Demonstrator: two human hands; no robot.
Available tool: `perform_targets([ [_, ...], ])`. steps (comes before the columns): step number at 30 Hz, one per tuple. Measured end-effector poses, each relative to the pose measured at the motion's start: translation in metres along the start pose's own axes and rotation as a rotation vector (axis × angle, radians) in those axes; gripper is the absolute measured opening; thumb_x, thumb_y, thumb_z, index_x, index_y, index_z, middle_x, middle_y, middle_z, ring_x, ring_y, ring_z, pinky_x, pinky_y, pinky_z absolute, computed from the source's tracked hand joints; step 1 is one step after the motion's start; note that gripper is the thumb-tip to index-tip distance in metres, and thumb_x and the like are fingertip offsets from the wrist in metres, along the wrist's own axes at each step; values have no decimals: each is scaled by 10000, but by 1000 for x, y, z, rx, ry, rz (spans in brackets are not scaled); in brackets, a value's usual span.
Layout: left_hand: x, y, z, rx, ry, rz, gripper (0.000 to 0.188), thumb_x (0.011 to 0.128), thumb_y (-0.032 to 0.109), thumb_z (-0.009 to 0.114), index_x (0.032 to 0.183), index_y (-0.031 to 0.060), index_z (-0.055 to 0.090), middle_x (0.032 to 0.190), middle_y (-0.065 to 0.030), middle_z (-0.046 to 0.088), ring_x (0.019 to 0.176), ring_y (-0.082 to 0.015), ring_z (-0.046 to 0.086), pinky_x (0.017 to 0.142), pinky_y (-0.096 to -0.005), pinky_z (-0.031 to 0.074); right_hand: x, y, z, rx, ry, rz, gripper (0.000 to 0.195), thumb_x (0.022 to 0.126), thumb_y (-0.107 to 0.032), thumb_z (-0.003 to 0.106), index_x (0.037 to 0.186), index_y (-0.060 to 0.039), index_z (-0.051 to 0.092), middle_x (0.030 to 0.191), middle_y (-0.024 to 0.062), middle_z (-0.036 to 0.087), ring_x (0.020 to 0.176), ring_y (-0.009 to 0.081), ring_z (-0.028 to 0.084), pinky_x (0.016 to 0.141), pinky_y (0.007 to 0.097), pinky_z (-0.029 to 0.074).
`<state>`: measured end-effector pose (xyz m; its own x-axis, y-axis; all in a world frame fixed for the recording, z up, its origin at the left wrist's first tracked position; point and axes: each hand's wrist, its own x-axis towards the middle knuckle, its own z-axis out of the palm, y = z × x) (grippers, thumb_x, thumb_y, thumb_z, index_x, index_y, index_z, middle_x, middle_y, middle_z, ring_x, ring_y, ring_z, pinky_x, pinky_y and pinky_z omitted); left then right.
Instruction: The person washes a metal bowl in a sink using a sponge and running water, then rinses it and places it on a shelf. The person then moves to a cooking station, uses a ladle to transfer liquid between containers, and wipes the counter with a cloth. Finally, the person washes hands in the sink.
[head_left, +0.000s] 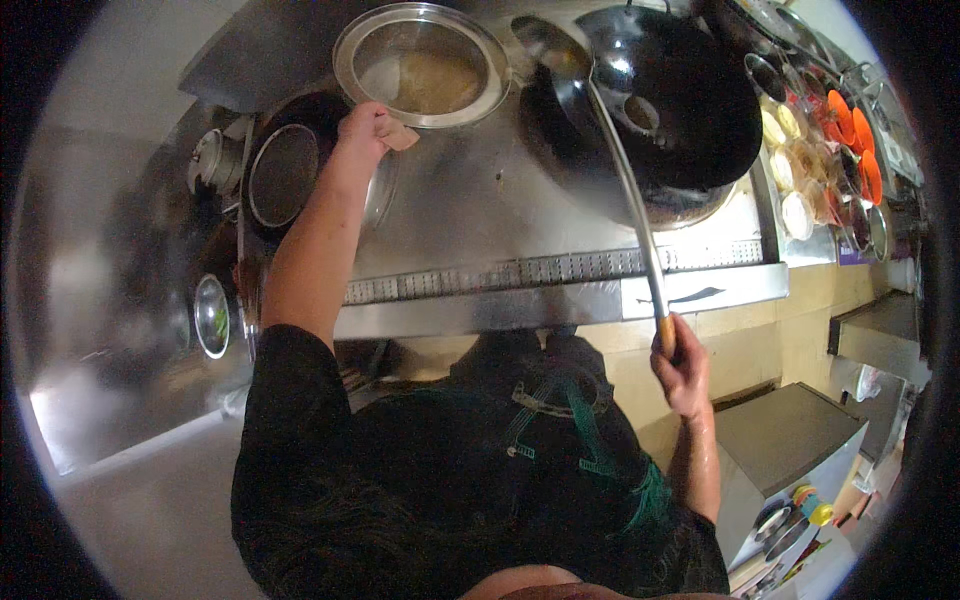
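Note:
With my right hand (681, 367) I hold a long metal ladle (626, 180) by the wooden end of its handle. Its bowl hangs at the left rim of a black wok (697, 112), which sits tilted over the right side of the steel stove. My left hand (365, 129) is closed on a folded tan cloth or similar piece (401, 138). It is at the lower left rim of a wide round steel pan (491, 90), which holds cloudy brownish liquid. Whether my fingers touch that rim, I cannot tell.
A dark pot with a round strainer (283, 176) stands left of my forearm, and a lidded pot (214, 161) farther left. A bowl with greens (212, 316) lies lower left. Seasoning containers (796, 215) and orange bowls (870, 178) crowd the right. A perforated drain strip (555, 266) edges the stove.

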<state>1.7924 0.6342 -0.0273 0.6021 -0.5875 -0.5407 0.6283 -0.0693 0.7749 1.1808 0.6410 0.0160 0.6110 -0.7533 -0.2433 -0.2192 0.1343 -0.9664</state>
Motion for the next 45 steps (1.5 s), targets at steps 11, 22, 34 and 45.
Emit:
perform_targets([
  [11, -131, -35, -61, 480, 290, 209, 209, 623, 25, 551, 830, -3, 551, 712, -96, 539, 582, -213, 541, 501, -365, 445, 25, 2, -28, -121, -74, -28, 544, 762, 45, 543, 1292, 29, 420, 827, 7, 519, 714, 74, 463, 648, 203, 411],
  [22, -185, -70, -93, 849, 335, 354, 354, 630, 43, 544, 981, 1, 552, 866, -95, 607, 702, -215, 583, 594, -331, 463, 36, 21, -38, -196, -150, -25, 580, 772, 42, 535, 1327, 46, 366, 872, 9, 481, 710, 65, 447, 620, 186, 400],
  [34, -256, -95, -40, 1506, 347, 634, 334, 712, 159, 663, 978, 0, 538, 846, -188, 592, 831, -389, 577, 724, -425, 464, 48, 20, -29, -158, -106, -14, 568, 781, 37, 537, 1326, 35, 377, 892, 4, 488, 751, 76, 454, 681, 203, 408],
  [45, -288, -88, -42, 1826, 277, 1042, 450, 549, 59, 682, 965, 29, 511, 892, -170, 558, 840, -392, 548, 715, -444, 460, 59, 17, -25, -167, -50, -64, 560, 802, 32, 537, 1334, 42, 363, 897, 7, 490, 767, 74, 459, 680, 197, 403],
])
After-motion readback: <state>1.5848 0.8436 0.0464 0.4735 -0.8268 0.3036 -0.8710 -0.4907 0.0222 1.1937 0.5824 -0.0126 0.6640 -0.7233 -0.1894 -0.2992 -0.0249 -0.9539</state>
